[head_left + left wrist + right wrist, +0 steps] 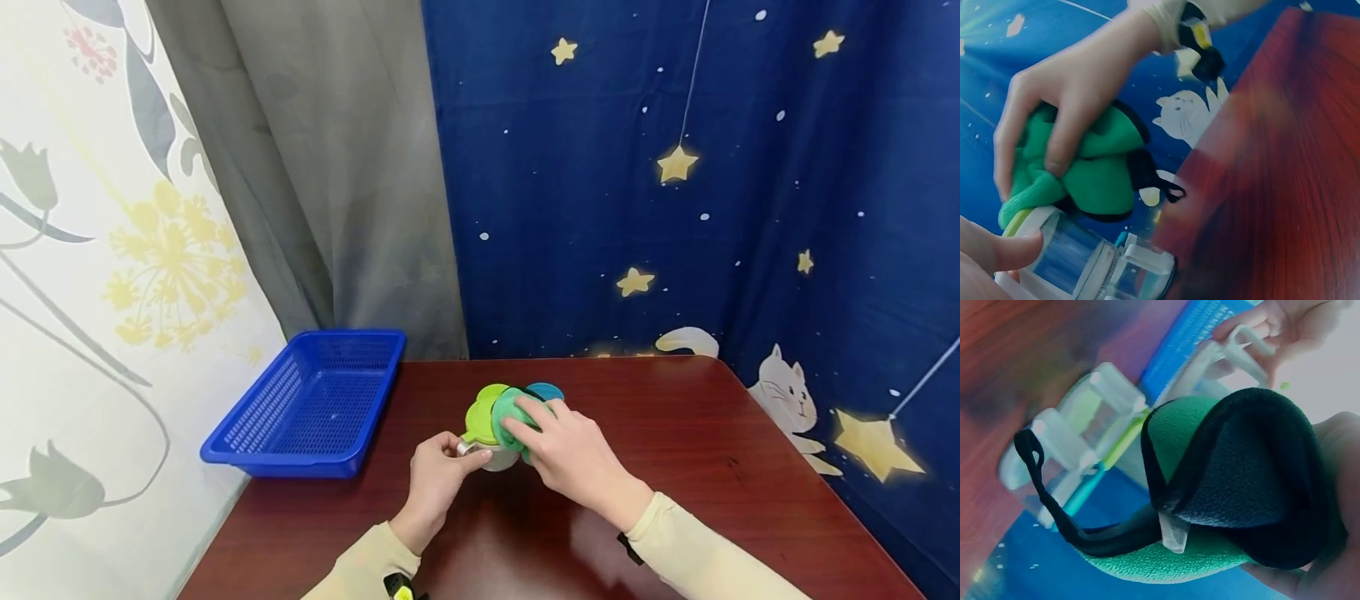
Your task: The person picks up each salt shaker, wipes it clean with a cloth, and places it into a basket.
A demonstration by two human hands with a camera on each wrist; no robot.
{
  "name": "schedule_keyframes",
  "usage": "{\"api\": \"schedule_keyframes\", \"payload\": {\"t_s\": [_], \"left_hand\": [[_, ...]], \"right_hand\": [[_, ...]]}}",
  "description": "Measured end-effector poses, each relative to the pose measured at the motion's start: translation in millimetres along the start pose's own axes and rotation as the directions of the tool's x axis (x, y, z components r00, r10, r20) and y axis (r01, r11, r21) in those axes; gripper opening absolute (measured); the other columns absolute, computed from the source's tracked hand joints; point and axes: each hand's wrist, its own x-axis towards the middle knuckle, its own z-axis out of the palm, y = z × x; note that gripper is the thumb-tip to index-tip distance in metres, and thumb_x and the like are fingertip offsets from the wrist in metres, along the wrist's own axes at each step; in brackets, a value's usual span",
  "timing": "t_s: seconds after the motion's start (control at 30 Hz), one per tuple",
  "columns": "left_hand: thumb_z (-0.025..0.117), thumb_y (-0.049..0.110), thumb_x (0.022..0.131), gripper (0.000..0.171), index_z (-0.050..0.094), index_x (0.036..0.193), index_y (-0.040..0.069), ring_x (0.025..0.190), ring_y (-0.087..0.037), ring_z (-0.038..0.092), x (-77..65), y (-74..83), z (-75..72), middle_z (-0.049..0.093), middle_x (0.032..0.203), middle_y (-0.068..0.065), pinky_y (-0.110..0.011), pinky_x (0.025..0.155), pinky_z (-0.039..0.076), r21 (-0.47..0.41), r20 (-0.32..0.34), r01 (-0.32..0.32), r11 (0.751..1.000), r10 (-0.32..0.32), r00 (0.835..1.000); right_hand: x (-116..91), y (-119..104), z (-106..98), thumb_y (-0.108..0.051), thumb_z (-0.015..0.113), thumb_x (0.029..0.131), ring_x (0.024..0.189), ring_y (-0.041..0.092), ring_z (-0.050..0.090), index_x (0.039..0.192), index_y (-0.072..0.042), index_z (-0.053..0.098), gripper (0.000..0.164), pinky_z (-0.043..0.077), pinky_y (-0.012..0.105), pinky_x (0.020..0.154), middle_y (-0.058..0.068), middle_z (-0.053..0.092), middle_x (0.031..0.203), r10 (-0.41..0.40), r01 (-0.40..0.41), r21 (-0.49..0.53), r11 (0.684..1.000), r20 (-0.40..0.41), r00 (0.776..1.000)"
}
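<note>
My left hand [435, 473] grips the pale handle [1249, 355] of a clear container [1069, 250] topped by a lime-green lid [480, 423]. Spread over that lid is a green cloth [507, 410] with black edging, which my right hand [576, 452] holds bunched under its fingers. From the right wrist view, the cloth's dark inner side, small white tag [1174, 532] and black hanging loop [1030, 450] show. Close behind stand another clear container with a lime lid and one with a blue lid [547, 390], both with white side clips; the cloth partly covers the group in the head view.
A blue perforated basket [281, 460] stands at the back left of the dark red wooden table [675, 417]. Behind the table hang a grey curtain [360, 183] and a blue star-patterned curtain [570, 208]. A white floral curtain [112, 400] borders the left side.
</note>
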Motion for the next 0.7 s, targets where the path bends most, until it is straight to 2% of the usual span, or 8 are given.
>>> {"api": "schedule_keyframes", "payload": {"t_s": [0.23,0.5,0.7], "left_hand": [[0.094,0.025,0.068,0.038,0.059,0.071,0.011,0.064,-0.012,0.059,-2.1,-1.3,2.8,0.064,0.064,0.003,-0.026,0.051,0.045,0.136,-0.049,-0.125,0.983,0.133,0.990],[0.094,0.030,0.067,0.040,0.057,0.067,0.016,0.065,-0.010,0.059,-5.2,-4.5,-1.1,0.065,0.064,0.009,-0.026,0.051,0.044,0.226,-0.070,-0.180,0.957,0.200,0.977],[0.095,0.030,0.066,0.039,0.058,0.068,0.020,0.083,-0.007,0.068,-7.7,-6.1,-3.5,0.076,0.092,0.004,-0.026,0.064,0.053,0.234,-0.098,-0.199,0.952,0.227,0.969]], "right_hand": [[12,-10,-8,-0.019,0.071,0.082,0.095,0.027,0.056,0.131,-0.024,0.063,0.050,0.054,0.036,0.055,0.007,0.053,0.136,-0.035,0.034,0.028,0.999,0.046,0.998],[7,-5,-5,-0.019,0.072,0.079,0.093,0.026,0.056,0.130,-0.028,0.066,0.052,0.050,0.032,0.048,0.006,0.054,0.138,-0.030,0.030,-0.002,1.000,0.054,0.998],[3,10,1,-0.021,0.073,0.080,0.097,0.029,0.058,0.130,-0.028,0.066,0.051,0.053,0.034,0.052,0.008,0.055,0.136,0.046,-0.042,-0.051,0.998,0.083,0.996]]}}
